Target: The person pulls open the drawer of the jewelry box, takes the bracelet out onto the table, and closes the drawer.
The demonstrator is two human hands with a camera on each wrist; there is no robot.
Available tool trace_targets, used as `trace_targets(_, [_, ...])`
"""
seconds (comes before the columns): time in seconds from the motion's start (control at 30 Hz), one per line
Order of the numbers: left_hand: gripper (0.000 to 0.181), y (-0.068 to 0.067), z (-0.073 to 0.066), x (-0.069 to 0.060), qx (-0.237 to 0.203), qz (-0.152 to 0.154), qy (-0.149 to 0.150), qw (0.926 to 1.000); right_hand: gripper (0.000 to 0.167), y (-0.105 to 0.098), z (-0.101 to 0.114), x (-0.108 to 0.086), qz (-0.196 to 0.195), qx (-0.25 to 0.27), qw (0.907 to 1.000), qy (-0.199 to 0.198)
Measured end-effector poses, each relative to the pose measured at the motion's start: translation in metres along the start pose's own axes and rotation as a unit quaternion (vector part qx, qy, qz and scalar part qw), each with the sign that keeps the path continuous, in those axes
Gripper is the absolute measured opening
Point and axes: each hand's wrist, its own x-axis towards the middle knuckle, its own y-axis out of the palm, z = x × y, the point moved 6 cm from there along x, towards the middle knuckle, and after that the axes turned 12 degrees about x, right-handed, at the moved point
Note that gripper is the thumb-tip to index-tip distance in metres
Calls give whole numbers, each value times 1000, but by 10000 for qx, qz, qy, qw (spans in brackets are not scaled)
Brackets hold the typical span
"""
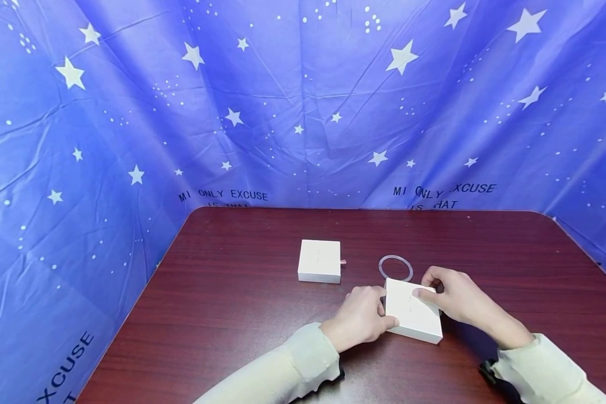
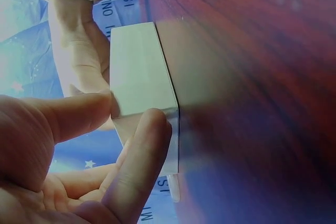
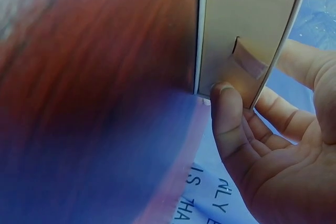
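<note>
Left hand (image 1: 359,315) and right hand (image 1: 458,296) are pinching a white box (image 1: 409,311) at nine and two o'clock; a ring (image 1: 395,257) is lying at eleven, another box (image 1: 320,258) at ten.

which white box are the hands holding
The white box farther right in the head view: left hand and right hand both hold it. The other white box lies untouched, farther left.

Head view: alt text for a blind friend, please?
A person's left hand and right hand grip a white box. Beyond it, a pale ring and, further left, a second white box lie on a reddish-brown table, before a blue starry curtain.
</note>
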Motion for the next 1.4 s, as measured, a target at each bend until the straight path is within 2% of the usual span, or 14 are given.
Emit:
trace_targets(0.43, [22, -2, 6, -4, -150, 8, -35, 9999, 23, 6, 4, 4, 56, 23, 10000, 48])
trace_targets(0.67, [23, -2, 11, -6, -62, 33, -52, 10000, 23, 10, 7, 5, 84, 149, 9998, 40])
trace_targets(1.03, [22, -6, 18, -9, -111, 87, -100, 9999, 24, 16, 12, 9, 36, 176, 9998, -90])
trace_targets(1.4, [21, -7, 26, -13, -412, 114, -106, 9990, 22, 22, 17, 12, 118, 250, 9996, -80])
